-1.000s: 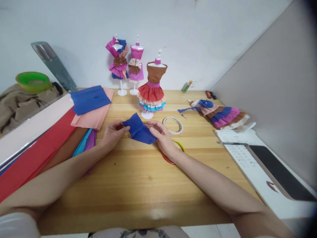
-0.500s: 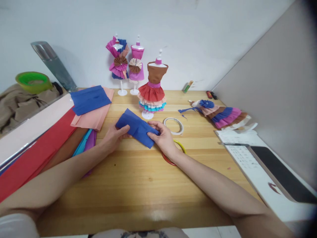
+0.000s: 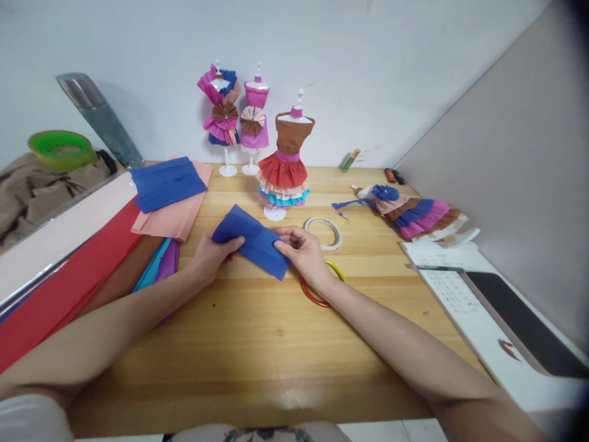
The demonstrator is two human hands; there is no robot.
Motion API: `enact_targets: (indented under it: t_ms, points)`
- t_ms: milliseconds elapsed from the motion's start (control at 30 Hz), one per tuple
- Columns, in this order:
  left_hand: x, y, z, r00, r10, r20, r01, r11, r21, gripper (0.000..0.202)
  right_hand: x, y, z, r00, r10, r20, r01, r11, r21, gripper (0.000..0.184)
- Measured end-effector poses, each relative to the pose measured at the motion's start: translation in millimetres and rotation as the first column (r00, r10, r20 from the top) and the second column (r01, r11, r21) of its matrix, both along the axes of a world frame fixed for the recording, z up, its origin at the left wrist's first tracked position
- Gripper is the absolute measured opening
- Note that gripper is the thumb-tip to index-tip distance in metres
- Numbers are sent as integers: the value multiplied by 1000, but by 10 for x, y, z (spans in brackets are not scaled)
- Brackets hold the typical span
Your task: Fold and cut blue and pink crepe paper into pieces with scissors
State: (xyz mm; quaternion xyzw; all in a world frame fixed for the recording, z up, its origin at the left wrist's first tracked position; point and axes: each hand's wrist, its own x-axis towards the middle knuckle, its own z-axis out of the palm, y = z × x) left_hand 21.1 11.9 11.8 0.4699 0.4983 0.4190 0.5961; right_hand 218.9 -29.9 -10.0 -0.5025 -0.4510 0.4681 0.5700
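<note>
A rectangle of blue crepe paper (image 3: 253, 241) is held slantwise above the wooden table. My left hand (image 3: 216, 255) pinches its left end, thumb on top. On the right end, my right hand (image 3: 304, 250) closes with thumb over fingers. Just beyond stands a small mannequin (image 3: 289, 162) in a brown top and a tiered ruffled skirt. A roll of white tape (image 3: 323, 233) lies right of my right hand. Partly under my right wrist is a red and yellow ring (image 3: 338, 270).
Coloured crepe paper sheets (image 3: 87, 270) are stacked at left, with another blue piece (image 3: 168, 184) on top. Two dressed mannequins (image 3: 224, 116) stand at the back. A doll-sized dress (image 3: 414, 215) lies at right, beside a white board (image 3: 446, 294). A bottle (image 3: 101, 120) leans back left.
The blue crepe paper has shifted slightly left and toward me at its lower corner. My left thumb has slid a little further onto it. Both hands still grip it.
</note>
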Motion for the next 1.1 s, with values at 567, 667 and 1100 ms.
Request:
enact_targets:
  t_ms: [567,667,1100]
  points:
    - [57,-133,60,942,-334,41,333,943,20,37,-42,-24,115,974,220,59,-218,975,-32,31]
    - [44,-133,59,918,-397,27,397,918,-9,32,-30,-24,99,961,272,52,-268,961,-70,32]
    - [-9,-37,-3,881,-466,-81,461,884,-78,40,-52,-55,114,970,126,-210,-165,970,-178,45]
